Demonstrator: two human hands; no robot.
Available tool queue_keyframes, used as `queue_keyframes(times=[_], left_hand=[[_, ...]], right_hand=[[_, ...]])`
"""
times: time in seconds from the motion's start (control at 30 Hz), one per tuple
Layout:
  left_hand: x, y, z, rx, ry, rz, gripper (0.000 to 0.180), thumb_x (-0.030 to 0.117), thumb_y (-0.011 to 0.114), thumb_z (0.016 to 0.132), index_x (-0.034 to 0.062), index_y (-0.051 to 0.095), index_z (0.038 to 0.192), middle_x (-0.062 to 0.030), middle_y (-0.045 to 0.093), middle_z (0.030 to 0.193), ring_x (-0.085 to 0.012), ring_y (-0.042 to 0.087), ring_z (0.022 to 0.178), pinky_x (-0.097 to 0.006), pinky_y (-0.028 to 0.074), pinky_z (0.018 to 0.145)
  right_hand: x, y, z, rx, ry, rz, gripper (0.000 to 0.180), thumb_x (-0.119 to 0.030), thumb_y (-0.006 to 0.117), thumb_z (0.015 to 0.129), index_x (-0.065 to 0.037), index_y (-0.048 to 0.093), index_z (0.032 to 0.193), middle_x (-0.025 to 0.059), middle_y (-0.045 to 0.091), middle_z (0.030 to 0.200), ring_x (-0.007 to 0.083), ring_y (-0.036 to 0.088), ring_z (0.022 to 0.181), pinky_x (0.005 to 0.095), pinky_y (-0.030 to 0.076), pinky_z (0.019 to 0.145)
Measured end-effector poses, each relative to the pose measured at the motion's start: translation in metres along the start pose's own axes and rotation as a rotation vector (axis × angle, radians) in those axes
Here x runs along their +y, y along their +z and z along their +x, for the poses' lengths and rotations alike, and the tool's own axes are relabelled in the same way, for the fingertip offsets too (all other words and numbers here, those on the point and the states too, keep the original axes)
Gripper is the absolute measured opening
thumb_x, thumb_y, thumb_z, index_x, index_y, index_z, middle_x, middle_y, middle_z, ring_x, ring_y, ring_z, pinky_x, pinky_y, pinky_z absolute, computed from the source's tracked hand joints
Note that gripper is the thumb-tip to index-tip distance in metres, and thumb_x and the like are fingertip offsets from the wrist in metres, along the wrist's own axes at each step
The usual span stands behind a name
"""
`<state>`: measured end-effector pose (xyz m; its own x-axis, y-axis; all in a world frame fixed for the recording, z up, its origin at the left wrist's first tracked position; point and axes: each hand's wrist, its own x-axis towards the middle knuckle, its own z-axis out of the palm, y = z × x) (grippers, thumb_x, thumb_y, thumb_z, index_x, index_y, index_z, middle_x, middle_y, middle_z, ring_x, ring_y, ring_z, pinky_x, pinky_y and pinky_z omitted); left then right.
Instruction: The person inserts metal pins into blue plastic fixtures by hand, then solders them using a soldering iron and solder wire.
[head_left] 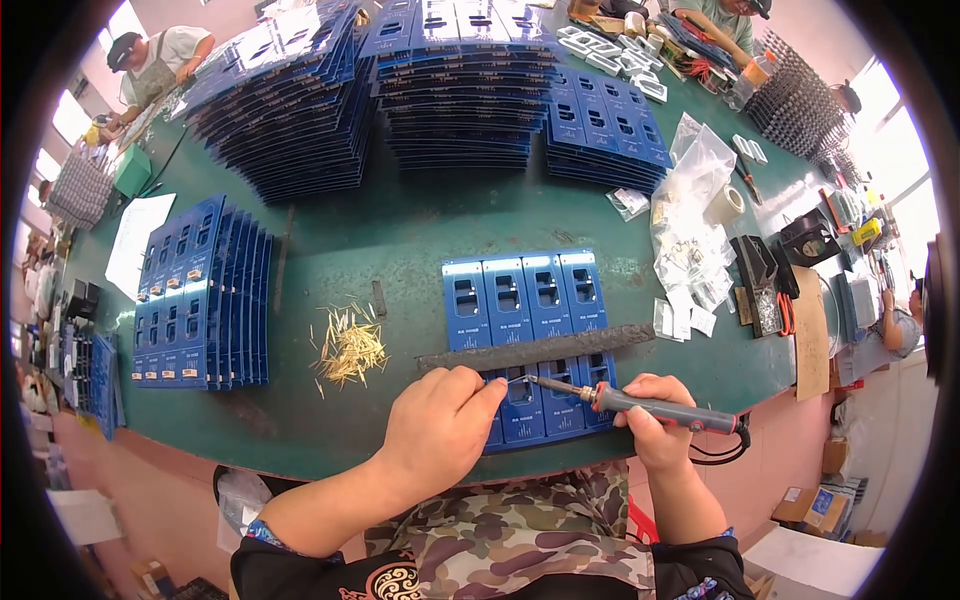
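My right hand (655, 415) is wrapped round a grey and red soldering iron (660, 408), its metal tip pointing left over a blue circuit board panel (545, 285). Close by that tip, my left hand (440, 415) is closed in a pinch on a thin strand that looks like solder wire (515, 379). The panel lies flat near the table's front edge, with rows of rectangular cut-outs. Across it rests a long dark bar (540, 350). The exact spot under the iron's tip is too small to make out.
Left of the panel lies a pile of thin gold pins (350, 345). Blue boards stand upright at the left (200, 300); tall board stacks (460, 100) fill the back. Clear plastic bags (690, 220) and red-handled pliers (786, 313) lie right. Other people work around the table.
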<state>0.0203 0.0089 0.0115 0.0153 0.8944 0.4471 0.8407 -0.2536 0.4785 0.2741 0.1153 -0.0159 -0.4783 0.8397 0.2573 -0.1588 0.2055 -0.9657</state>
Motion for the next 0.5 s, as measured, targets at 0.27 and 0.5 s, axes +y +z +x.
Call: queue_keyframes(times=[0.27,0.5], left_hand=[[0.0011,-0.0006,0.0006,-0.001,0.001,0.01,0.026,-0.001,0.07,0.072,0.0041,0.067,0.098,-0.0057,0.056,0.079,-0.025,0.055,0.065,-0.036,0.045,0.055],[-0.0001,-0.0002,-0.0018,0.006,-0.001,-0.018,0.027,-0.001,0.07,0.072,0.0047,0.067,0.098,-0.0059,0.057,0.081,-0.0253,0.057,0.068,-0.036,0.047,0.056]], right_hand=[[0.0011,-0.0056,0.0001,-0.108,-0.038,-0.085,0.019,-0.007,0.066,0.086,0.002,0.059,0.101,0.0137,0.059,0.088,0.0155,0.061,0.066,0.0256,0.05,0.06],[0.0009,-0.0036,-0.0022,-0.027,-0.01,0.042,0.019,-0.006,0.066,0.084,0.001,0.058,0.101,0.0132,0.059,0.087,0.0152,0.06,0.064,0.026,0.05,0.06]])
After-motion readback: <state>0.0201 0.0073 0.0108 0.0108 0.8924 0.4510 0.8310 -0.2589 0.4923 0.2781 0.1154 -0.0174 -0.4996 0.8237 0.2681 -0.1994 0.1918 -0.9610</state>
